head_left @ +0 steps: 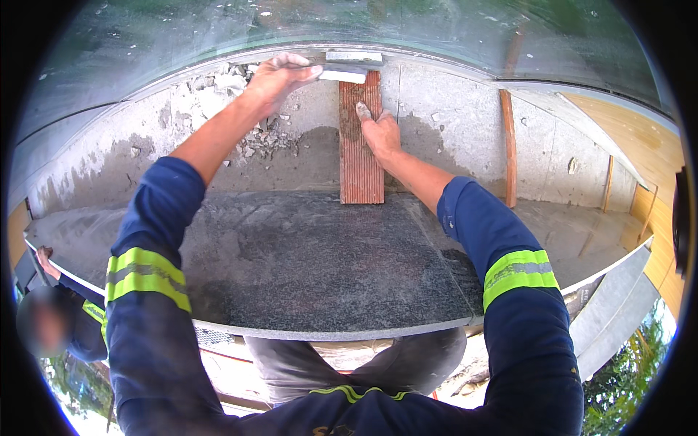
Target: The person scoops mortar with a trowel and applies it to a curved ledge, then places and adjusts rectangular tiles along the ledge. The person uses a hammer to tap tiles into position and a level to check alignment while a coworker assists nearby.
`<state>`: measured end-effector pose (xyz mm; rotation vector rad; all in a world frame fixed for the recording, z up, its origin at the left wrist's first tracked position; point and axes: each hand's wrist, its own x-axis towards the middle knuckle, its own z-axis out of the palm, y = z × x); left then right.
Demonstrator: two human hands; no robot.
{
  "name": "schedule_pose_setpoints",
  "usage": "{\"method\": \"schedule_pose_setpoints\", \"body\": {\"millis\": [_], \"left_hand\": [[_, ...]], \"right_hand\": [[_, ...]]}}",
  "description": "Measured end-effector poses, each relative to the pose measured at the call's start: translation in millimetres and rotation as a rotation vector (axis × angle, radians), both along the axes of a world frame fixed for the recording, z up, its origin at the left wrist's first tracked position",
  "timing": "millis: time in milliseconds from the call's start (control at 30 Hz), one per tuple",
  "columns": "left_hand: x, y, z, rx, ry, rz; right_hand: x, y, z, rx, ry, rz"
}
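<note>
A reddish-brown ribbed wooden board (361,171) lies lengthwise from the far wall edge to the dark grey stone slab (313,269). My right hand (379,132) grips its right edge, with the thumb on top and the other fingers partly hidden. My left hand (282,78), dusty and pinched closed, holds a thin grey flat piece with a bright white edge (343,75) over the board's far end. Just beyond it, a small grey block (354,57) sits against the base of the glass.
Broken mortar rubble (265,138) lies left of the board on the concrete ledge. A narrow wooden strip (508,149) leans at right. Dark glass (349,25) bounds the far side. A co-worker (62,320) is at lower left, one hand on the slab's edge.
</note>
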<state>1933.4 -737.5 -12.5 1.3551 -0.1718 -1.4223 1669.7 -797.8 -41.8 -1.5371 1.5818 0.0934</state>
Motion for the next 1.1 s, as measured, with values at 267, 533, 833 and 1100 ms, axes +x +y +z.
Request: {"method": "schedule_pose_setpoints", "body": {"millis": [267,533,833,1100], "left_hand": [[45.5,32.4,25.7,0.151,0.076,-0.234],[18.3,19.4,-3.3,0.326,-0.139,-0.409],[-14.8,9.4,-20.3,0.512,-0.096,-0.136],[-31.2,-10.5,-31.0,0.359,0.129,0.173]], "right_hand": [[1.3,-3.0,-6.0,-0.159,-0.084,0.051],[7.6,-3.0,-23.9,-0.219,-0.032,0.046],[1.2,-0.8,-19.5,-0.245,-0.031,0.101],[-29.4,-38.1,0.8,-0.158,0.088,0.222]]}}
